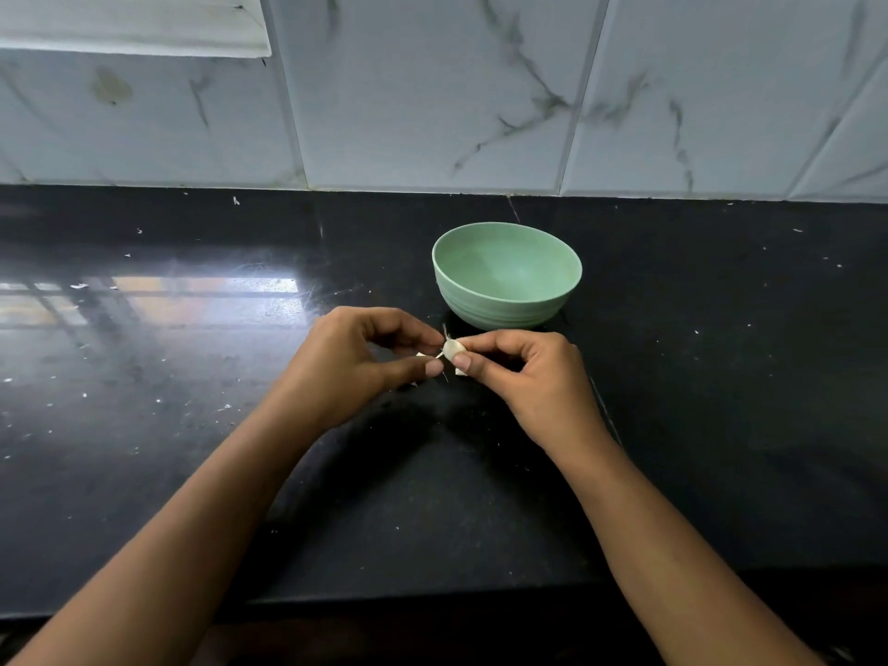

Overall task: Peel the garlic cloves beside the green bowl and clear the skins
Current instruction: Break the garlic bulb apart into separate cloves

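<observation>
Head view: pale, wispy-skinned garlic clove (453, 349) in pinch of left hand (346, 365) and right hand (533, 379).

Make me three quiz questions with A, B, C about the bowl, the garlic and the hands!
1. What colour is the bowl?
A. red
B. green
C. yellow

2. Where is the clove?
A. inside the bowl
B. on the tiles
C. held in front of the bowl

3. What is the right hand doing?
A. pinching the clove
B. lying flat
C. lifting the bowl

Answers:
1 B: the bowl's side is pale green.
2 C: the left hand and the right hand meet on the clove, nearer the camera than the bowl.
3 A: the right hand's thumb and forefinger curl round the clove.
</observation>
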